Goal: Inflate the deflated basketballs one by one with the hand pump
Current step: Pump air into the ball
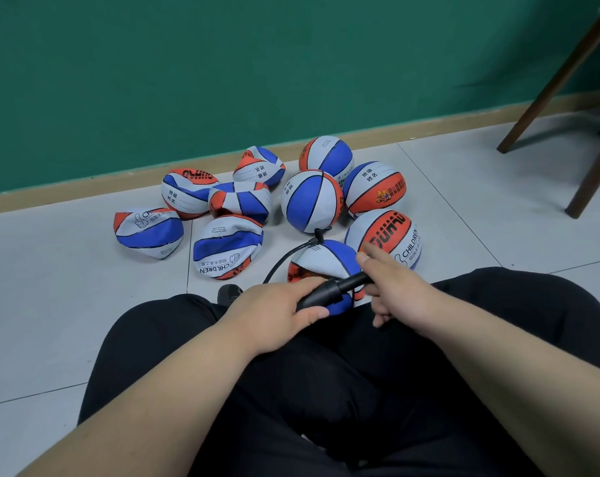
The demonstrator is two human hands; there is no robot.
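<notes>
Hand pump (321, 297) slants up to the right just above my knees. The fingers (305, 284) of my left hand (278, 311) are clamped round its black barrel, thumb underneath. My right hand (395, 290) closes on the handle end of the pump, with one finger poking straight out toward the balls; how the lower fingers of that hand lie I cannot tell clearly.

A thin black hose (285, 259) loops out to the left of the pump and up to the top of the basketball (322, 263) in front of me, meeting it at the far side. That ball sits on the tiled floor (68, 287) between my legs, red, white and blue, partly hidden by the pump and my hands.

Beyond it, four round balls (310, 201) crowd together on the right side of the heap, the nearest touching the one I am working on. To their left lie five flat balls (228, 246), folded and dented, some overlapping and one set a little apart on the far left. All rest near the green wall (223, 63) and its wooden skirting. Dark chair legs (549, 98) stand at the far right. My black trousers (326, 390) fill the bottom of the view, and a dark shoe tip (229, 292) shows beside my left hand.
</notes>
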